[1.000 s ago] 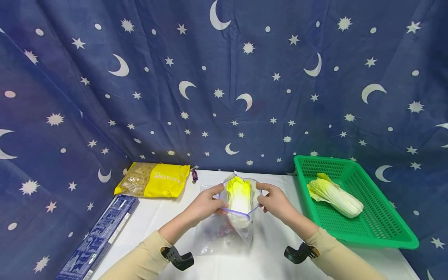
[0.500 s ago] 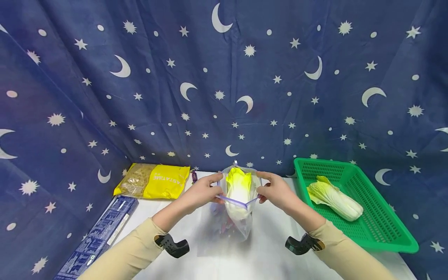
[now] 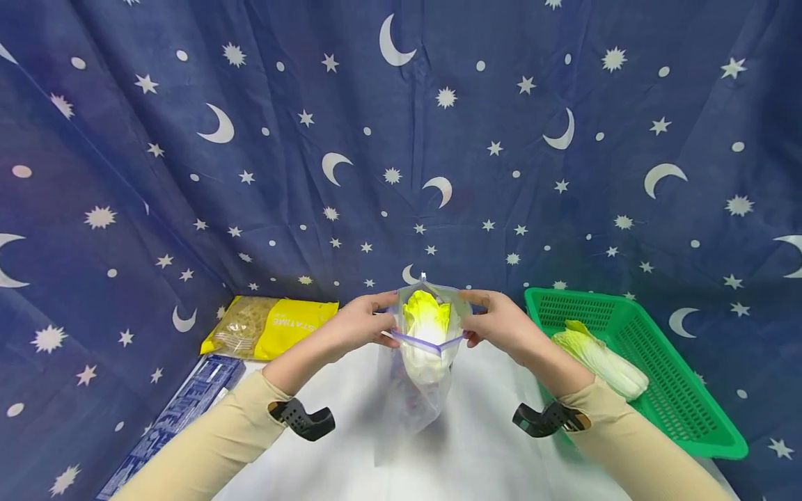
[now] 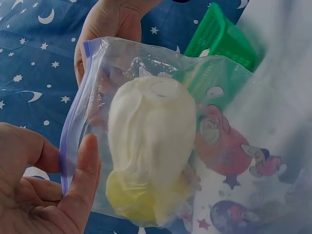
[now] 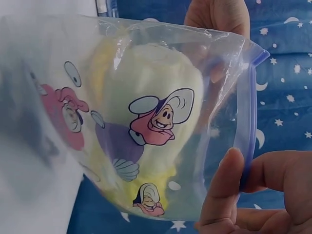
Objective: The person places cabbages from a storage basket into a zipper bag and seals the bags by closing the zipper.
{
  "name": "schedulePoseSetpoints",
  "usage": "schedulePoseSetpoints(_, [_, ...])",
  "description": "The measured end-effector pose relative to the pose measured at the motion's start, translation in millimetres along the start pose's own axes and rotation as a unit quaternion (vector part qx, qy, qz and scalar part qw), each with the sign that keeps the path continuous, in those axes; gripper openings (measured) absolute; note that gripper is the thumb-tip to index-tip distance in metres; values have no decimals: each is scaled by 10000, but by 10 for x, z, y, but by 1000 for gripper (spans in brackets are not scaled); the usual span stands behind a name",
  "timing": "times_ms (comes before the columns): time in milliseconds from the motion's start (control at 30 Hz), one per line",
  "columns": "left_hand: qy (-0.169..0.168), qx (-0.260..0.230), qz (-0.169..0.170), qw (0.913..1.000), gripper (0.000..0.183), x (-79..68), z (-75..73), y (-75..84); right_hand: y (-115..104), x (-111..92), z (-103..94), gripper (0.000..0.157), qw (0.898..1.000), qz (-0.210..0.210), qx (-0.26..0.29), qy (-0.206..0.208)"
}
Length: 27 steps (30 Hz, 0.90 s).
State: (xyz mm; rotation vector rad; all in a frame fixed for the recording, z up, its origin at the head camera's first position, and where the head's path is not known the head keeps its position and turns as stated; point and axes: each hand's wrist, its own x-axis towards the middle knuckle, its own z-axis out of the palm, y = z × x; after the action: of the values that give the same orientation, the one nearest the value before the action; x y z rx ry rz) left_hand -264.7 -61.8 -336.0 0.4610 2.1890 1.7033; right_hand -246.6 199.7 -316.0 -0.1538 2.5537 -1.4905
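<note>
A clear zip bag with a purple seal and printed cartoon figures hangs between my hands, its mouth spread wide. Inside it is a small napa cabbage, yellow leaves toward the mouth in the head view. My left hand pinches the left side of the rim between thumb and fingers; in the left wrist view its fingers lie along the purple seal. The rim's right side is pinched by my right hand, whose thumb shows against the film in the right wrist view.
A green basket at the right holds a second napa cabbage. At the back left lies a yellow pasta packet, with a long blue box in front of it. A starry blue curtain stands behind the white table.
Both hands have risen and moved slightly away from me, lifting the bag with the cabbage inside. The bag's lower part, spread on the table earlier, now hangs straighter.
</note>
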Motion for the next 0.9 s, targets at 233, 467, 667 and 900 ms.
schedulePoseSetpoints(233, [-1,-7,60,10000,67,33,-25,67,-63,41,-49,71,10000,-35,-20,21])
schedulePoseSetpoints(467, [86,50,-3,10000,66,34,-32,118,-63,40,-63,72,10000,-54,69,25])
schedulePoseSetpoints(667, [98,-2,53,9999,65,24,-47,174,-101,31,-97,72,9996,-128,256,-11])
schedulePoseSetpoints(900, [245,217,66,9994,66,13,-74,214,-124,36,-145,73,9989,-145,441,5])
